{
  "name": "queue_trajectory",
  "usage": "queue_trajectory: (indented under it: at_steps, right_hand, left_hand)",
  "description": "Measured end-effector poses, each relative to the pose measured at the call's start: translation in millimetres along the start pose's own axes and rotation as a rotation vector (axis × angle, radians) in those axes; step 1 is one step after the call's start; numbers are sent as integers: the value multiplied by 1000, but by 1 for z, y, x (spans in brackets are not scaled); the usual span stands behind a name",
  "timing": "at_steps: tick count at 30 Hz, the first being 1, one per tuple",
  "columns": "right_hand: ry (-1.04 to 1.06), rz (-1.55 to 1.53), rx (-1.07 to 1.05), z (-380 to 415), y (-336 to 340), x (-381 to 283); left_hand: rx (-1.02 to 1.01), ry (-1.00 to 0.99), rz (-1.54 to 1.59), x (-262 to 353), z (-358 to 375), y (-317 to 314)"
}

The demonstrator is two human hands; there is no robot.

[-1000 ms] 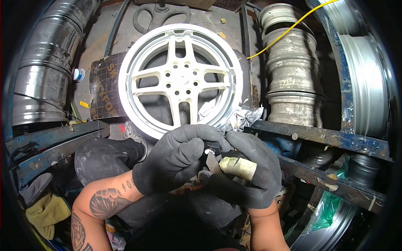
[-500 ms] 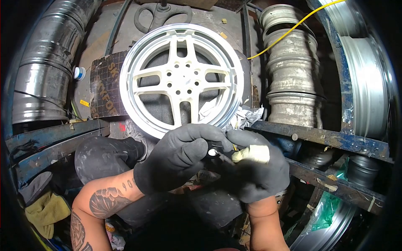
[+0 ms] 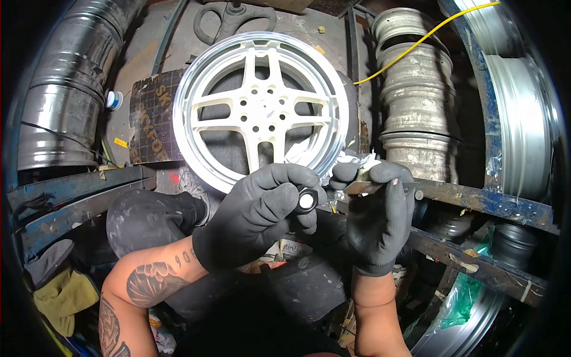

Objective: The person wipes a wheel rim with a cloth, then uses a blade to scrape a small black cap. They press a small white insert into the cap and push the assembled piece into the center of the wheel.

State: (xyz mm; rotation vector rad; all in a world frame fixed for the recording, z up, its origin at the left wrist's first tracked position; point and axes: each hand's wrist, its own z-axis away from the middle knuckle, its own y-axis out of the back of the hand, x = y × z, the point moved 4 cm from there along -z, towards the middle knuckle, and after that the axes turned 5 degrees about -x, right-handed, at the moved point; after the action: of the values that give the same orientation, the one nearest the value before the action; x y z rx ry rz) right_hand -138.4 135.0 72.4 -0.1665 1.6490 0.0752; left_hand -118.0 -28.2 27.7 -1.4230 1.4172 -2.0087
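Observation:
My left hand [image 3: 259, 205], in a dark grey glove, pinches a small black hex-shaped cap [image 3: 307, 201] with a white round centre, held up in front of the wheel. To its right, my gloved right hand [image 3: 380, 217] is closed on a thin, flat blade-like tool [image 3: 360, 188]. A pale wrapped part shows between the fingers, and the fingers hide the rest of the tool. The tool is apart from the cap. Just beyond both hands lies a white spoked wheel rim [image 3: 262, 108] with a polished lip, face up.
Crumpled white paper [image 3: 357, 162] lies by the rim's lower right edge. Stacked metal rims [image 3: 416, 101] stand on the right, shiny barrels [image 3: 62, 113] on the left. A yellow hose [image 3: 410, 44] crosses at upper right. Blue metal rails [image 3: 458, 195] run beside me.
My right hand has turned and drawn the tool away from the cap, up and to the right. The cap in my left hand now faces me more fully.

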Motion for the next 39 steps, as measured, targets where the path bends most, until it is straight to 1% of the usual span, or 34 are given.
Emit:
queue_trajectory:
  at_steps: [2,3,4,6,7,10,13,14,17,20,23,24,27,30,33,36,39]
  right_hand:
    - [-14,-8,16,-1,-1,1]
    - [-23,-111,16,-2,-2,3]
    - [-33,-214,15,-3,-2,3]
    - [-48,-224,-7,-5,-3,2]
    - [-56,-230,-18,-5,-3,2]
    - [-70,-20,-2,-1,0,0]
    - [2,244,3,0,-2,-7]
    - [-93,89,-12,1,-5,-4]
    - [-224,144,-44,3,-6,-8]
    - [68,455,-104,-4,-7,-13]
    - [-144,351,-66,1,-10,-11]
    - [-191,322,-17,3,-10,-9]
    - [56,524,-111,-1,-13,-15]
    - [37,595,-114,0,-17,-14]
    - [97,662,-150,-2,-18,-15]
    - [153,711,-129,-1,-19,-13]
    - [113,754,-139,-1,-22,-16]
  left_hand:
    - [-7,-4,32,0,0,-1]
    - [-10,-5,49,0,0,-1]
    - [-23,-29,-6,-1,0,1]
    - [-51,-77,-115,-3,-1,5]
    - [-38,-73,-105,-2,-1,5]
    - [-12,-51,-58,-1,0,3]
    - [4,-38,18,-1,0,2]
    - [20,-53,40,-1,0,3]
    - [48,-76,38,0,-1,2]
    - [49,-77,36,-1,-1,3]
    - [38,-72,80,-3,-2,6]
    - [33,-70,100,-4,-2,7]
    - [64,-42,192,-2,-2,4]
    - [23,-64,171,-3,-4,5]
    - [41,-53,200,-5,-4,9]
    - [80,-71,147,-4,-4,10]
    - [97,-36,153,-5,-4,15]
